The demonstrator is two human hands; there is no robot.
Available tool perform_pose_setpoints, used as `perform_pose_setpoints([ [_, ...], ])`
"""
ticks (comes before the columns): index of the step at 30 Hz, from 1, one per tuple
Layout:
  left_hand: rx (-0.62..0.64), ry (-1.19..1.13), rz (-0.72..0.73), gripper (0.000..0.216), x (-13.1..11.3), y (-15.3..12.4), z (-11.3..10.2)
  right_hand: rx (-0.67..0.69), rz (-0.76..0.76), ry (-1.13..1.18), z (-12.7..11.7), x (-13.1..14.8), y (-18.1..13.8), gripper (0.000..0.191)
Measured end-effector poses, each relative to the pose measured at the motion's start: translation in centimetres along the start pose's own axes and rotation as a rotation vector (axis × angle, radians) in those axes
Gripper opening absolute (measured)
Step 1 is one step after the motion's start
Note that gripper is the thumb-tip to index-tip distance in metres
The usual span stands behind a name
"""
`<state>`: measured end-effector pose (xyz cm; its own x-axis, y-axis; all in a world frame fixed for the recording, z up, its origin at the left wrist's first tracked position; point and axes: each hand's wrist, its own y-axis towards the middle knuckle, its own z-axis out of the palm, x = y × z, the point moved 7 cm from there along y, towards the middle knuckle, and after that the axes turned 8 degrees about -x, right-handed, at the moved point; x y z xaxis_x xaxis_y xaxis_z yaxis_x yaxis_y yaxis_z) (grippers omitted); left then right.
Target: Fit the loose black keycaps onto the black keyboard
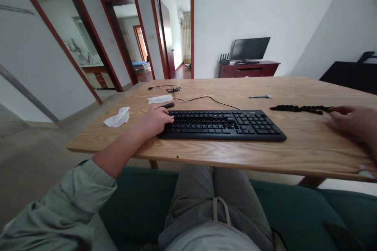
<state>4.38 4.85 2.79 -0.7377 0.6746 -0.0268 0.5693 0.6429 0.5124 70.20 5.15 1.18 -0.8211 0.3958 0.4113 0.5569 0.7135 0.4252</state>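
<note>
A black keyboard (224, 124) lies on the wooden table (309, 149), its cable running back to the left. My left hand (155, 120) rests on the keyboard's left end, fingers curled over the edge keys. My right hand (352, 121) lies on the table at the right, fingers apart, fingertips touching the end of a string of dark beads (300, 108). A small dark object (167, 105) sits just behind my left hand.
Two crumpled white tissues (118, 118) (160, 99) lie at the table's left. A light blue pen-like item (259, 96) lies farther back. Beyond are open doorways, a TV on a red cabinet (249, 68) and a black unit at right. I sit on a green sofa.
</note>
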Motion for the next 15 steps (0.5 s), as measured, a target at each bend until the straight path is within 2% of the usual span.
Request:
perform_pose_setpoints([
  [4,-0.034,0.025,0.023,0.031,-0.4,-0.1,-0.5,-0.082,0.05,-0.035,-1.2,-0.8,0.3,0.018],
  [7,-0.078,0.064,0.038,0.039,-0.6,-0.5,-0.8,0.005,0.056,-0.034,-0.3,-1.5,1.5,0.012],
  [13,0.01,0.057,0.071,0.041,-0.8,-0.3,0.1,0.18,-0.065,-0.021,1.8,0.3,2.9,0.015],
  [14,0.01,0.044,0.067,0.041,-0.7,-0.1,-0.1,0.195,-0.077,-0.016,2.1,0.8,2.6,0.015],
  [15,0.0,0.027,0.06,0.04,-0.5,0.1,-0.5,0.153,-0.117,0.021,2.1,1.4,2.3,0.014],
])
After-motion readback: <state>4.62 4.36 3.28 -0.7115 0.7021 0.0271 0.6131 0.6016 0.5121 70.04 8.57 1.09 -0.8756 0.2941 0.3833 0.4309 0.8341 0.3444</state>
